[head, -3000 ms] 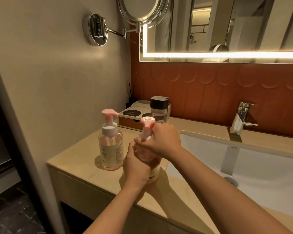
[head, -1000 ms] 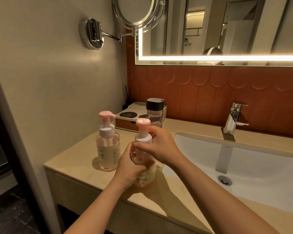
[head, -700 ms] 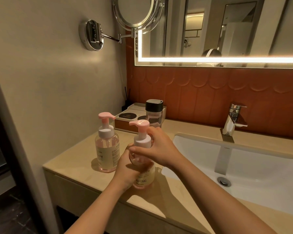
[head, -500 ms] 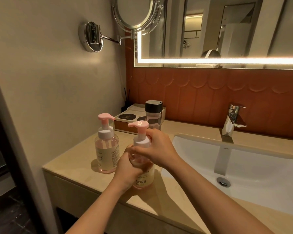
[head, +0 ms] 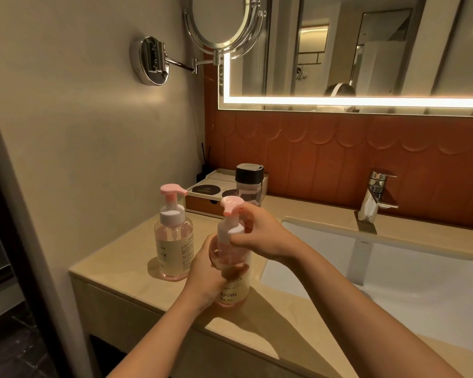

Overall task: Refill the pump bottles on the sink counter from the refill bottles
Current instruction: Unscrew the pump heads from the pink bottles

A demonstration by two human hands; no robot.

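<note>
Dim, warm light from the glaring white strip (head: 339, 100) edging the rectangular wall mirror (head: 393, 50); the nearer clear pump bottle with a pink head (head: 238, 290) throws a dark shadow forward over the beige stone counter (head: 115, 266); straight lines bow near the left edge

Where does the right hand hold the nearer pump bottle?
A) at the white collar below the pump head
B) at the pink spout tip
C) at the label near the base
A: the right hand pinches the white collar of the nearer pump bottle, while the left hand holds its body.
</note>
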